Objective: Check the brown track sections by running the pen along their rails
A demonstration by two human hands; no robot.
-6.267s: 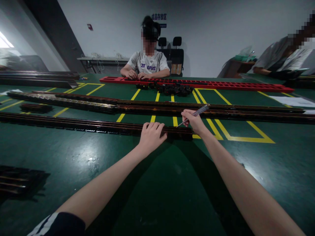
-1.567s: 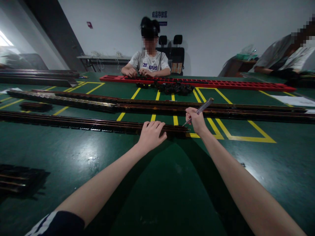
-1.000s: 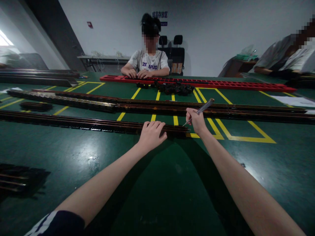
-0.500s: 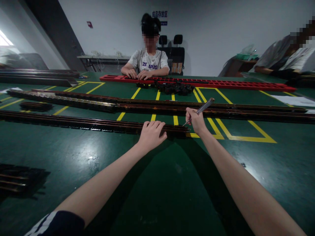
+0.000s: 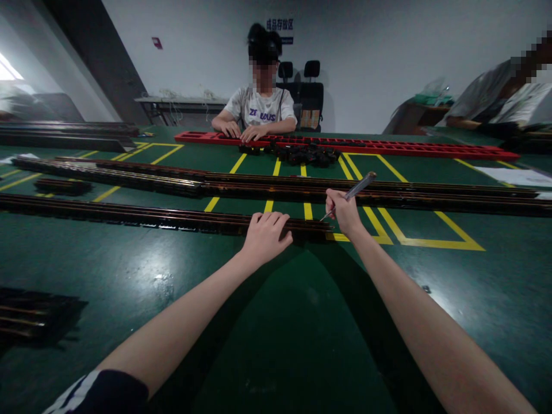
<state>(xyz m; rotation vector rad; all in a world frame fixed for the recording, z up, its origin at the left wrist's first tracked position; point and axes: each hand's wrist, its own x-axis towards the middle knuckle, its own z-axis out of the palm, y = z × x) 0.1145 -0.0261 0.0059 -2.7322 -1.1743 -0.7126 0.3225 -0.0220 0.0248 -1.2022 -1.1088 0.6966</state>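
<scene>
A long dark strip [image 5: 181,219] with thin copper-coloured lines lies across the near part of the green table. Over it, close to its right end, my left hand [image 5: 266,237] is wrapped, fingers on the far side and thumb on the near side. My right hand [image 5: 344,211] is closed around a screwdriver [image 5: 359,186] with a greyish handle, held at a slant. The screwdriver's thin shaft points down and left, its tip at the right end of the strip. Whether the tip touches the strip, I cannot tell.
More dark strips [image 5: 276,187] lie just beyond, and another bundle [image 5: 38,315] is at the left edge. Across the green table [image 5: 276,345], a person [image 5: 261,112] has both hands at a long red frame [image 5: 405,148] beside a heap of black parts [image 5: 308,154].
</scene>
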